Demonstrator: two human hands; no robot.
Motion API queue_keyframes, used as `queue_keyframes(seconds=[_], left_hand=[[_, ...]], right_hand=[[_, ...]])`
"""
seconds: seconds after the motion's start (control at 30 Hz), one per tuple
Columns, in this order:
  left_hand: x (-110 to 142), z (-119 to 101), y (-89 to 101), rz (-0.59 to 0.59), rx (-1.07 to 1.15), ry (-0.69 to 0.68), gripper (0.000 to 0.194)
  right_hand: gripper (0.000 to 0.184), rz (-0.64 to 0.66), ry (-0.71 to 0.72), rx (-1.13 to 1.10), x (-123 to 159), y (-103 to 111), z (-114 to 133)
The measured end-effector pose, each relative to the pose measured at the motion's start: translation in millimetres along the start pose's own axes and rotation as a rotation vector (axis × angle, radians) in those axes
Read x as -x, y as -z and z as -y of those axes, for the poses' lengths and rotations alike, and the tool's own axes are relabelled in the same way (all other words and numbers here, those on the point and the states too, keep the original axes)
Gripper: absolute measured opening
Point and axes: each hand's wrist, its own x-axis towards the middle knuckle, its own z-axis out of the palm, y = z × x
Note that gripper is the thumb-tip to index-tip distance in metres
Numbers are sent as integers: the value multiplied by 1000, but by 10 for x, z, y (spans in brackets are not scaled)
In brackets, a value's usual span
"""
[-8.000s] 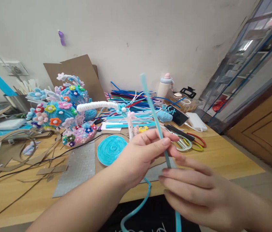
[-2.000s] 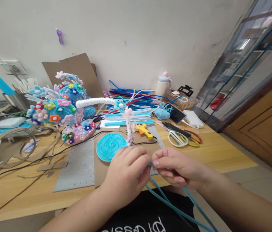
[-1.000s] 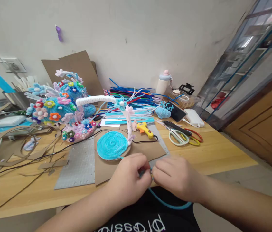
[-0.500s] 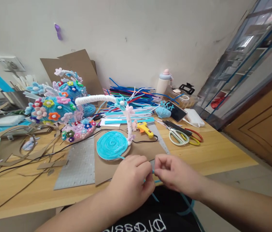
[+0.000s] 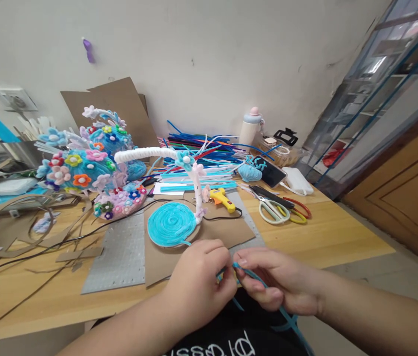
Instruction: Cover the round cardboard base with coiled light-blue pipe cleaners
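Observation:
Blue pipe cleaners (image 5: 256,277) run between my two hands, close to the table's front edge. My left hand (image 5: 205,279) is closed and pinches them between thumb and fingers. Thumb and forefinger of my right hand (image 5: 275,277) grip the same strands, its other fingers curled beneath; loose ends trail down over the dark clothing. Just beyond my left hand lies a round base (image 5: 173,223) covered in a blue pipe-cleaner spiral, one strand leading from its edge toward that hand. From its right side rises a bent white stem (image 5: 149,154) with a blue flower (image 5: 185,159) and pink flowers.
Cardboard (image 5: 227,232) and a grey cutting mat (image 5: 116,262) lie under the base. A yellow glue gun (image 5: 224,199), scissors (image 5: 273,210) and a phone (image 5: 272,174) are behind and right. Pipe cleaners (image 5: 197,148) pile by the wall; flowered pieces (image 5: 90,163) and cardboard scraps fill the left.
My right hand has turned so its fingers open out more, with the blue strand now visible along them. My left hand keeps its pinch in nearly the same place.

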Motion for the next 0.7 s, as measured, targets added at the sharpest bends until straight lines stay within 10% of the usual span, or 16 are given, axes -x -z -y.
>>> queue_keyframes(seconds=[0.1,0.27,0.37,0.6,0.7], left_hand=[[6,-4,8,-19,-43,-26,11],[-10,-38,11,86,82,161,12],[-23,-51,6,136,139,252,13],[2,-21,-15,112,60,88,12],[4,-13,-37,96,12,50,12]], right_hand=[[10,-50,59,140,-9,7,-33],[21,-290,726,1137,0,115,-100],[25,-306,881,1372,27,148,-106],[27,-33,-84,292,-27,105,-107],[17,-22,-127,12,-34,122,-121]])
